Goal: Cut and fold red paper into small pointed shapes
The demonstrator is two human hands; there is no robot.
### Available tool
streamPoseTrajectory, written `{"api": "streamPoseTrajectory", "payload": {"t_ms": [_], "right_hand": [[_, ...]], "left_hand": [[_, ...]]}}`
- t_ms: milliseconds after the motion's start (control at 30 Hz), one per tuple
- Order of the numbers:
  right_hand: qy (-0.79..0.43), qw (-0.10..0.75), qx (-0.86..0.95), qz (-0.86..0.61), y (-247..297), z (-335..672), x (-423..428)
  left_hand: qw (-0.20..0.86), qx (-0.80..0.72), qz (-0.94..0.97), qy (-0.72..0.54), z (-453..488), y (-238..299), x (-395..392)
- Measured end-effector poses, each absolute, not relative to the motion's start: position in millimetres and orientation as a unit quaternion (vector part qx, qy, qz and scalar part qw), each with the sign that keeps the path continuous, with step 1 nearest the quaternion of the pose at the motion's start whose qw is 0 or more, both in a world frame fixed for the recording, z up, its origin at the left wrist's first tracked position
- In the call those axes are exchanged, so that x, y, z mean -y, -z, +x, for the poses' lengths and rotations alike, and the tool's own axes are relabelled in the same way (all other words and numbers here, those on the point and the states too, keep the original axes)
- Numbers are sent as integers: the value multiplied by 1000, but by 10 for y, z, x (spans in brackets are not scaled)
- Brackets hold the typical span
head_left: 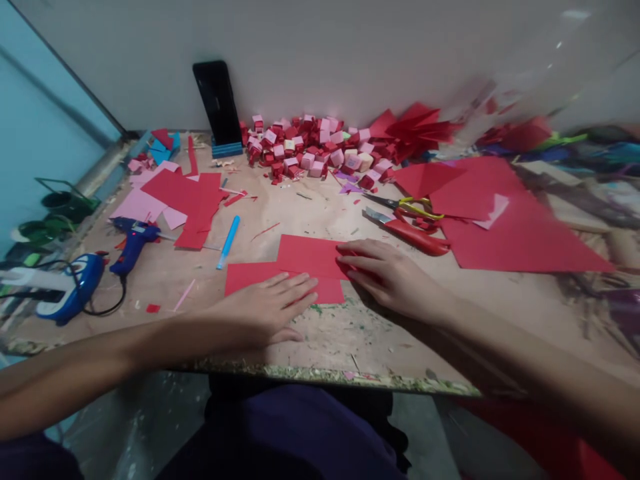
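Ahead of you, bare board lies open; scissors and knife block right, glue gun left.

Our forearms bare; left hand and right hand ungloved. We wear a dark purple garment across the lap, more of it beside the left arm.

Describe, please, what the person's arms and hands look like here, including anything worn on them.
Both are bare: the left hand and the right hand wear no gloves, and no ring, watch or bracelet shows. The forearms are uncovered to the picture's edges, with no sleeve in view. A dark purple garment covers the lap.
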State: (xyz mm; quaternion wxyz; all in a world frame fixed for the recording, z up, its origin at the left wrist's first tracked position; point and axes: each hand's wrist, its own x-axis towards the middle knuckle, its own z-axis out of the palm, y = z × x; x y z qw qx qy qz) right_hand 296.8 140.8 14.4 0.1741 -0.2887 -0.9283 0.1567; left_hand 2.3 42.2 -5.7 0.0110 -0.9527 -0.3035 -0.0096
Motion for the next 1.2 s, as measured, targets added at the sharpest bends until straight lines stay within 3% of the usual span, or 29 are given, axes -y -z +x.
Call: {"api": "streamPoseTrajectory", "payload": {"t_ms": [100,267,467,1200], "right_hand": [[-150,179,935,-267,-133,2915,-1278],[-162,176,943,-230,-119,2755,-1125],[-144,152,961,-179,-153,2470,-1073],[-157,154,960,-175,-146,2313,-1111]], "left_hand": [[56,267,-961,34,56,-99,-291],[41,265,-963,22,-17,-341,0],[35,307,-947,91,-100,-206,205],[14,297,-951,87,-143,-229,166]]}}
